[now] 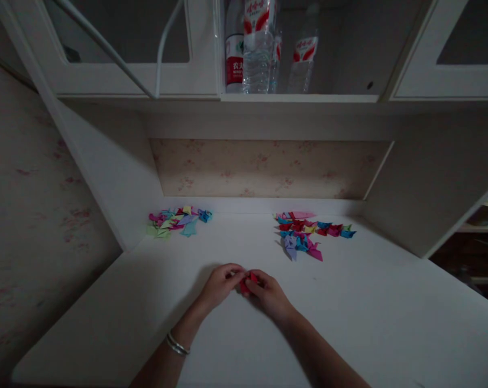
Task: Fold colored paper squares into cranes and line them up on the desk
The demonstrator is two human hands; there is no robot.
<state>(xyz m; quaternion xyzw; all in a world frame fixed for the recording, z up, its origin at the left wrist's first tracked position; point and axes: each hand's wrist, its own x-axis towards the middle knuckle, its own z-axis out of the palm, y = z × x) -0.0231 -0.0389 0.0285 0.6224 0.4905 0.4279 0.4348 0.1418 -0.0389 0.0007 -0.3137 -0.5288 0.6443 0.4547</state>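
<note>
Silver bangles (pixel 178 345) at seven o'clock; beyond, at six, I see left hand (pixel 220 285) and right hand (pixel 270 296), fingers pinched around red folded paper (pixel 244 288) over the desk (pixel 349 302): likely light, crisp, easily torn, best held by creased edges. Origami cranes (pixel 298 226) lie at four.

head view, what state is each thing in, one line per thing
red paper, partly hidden, folded, held
left hand, pinching the red paper
right hand, pinching the red paper
left paper pile, loosely heaped
right paper pile, folded, partly in rows
bottles, standing upright
middle cabinet, open-fronted
</note>
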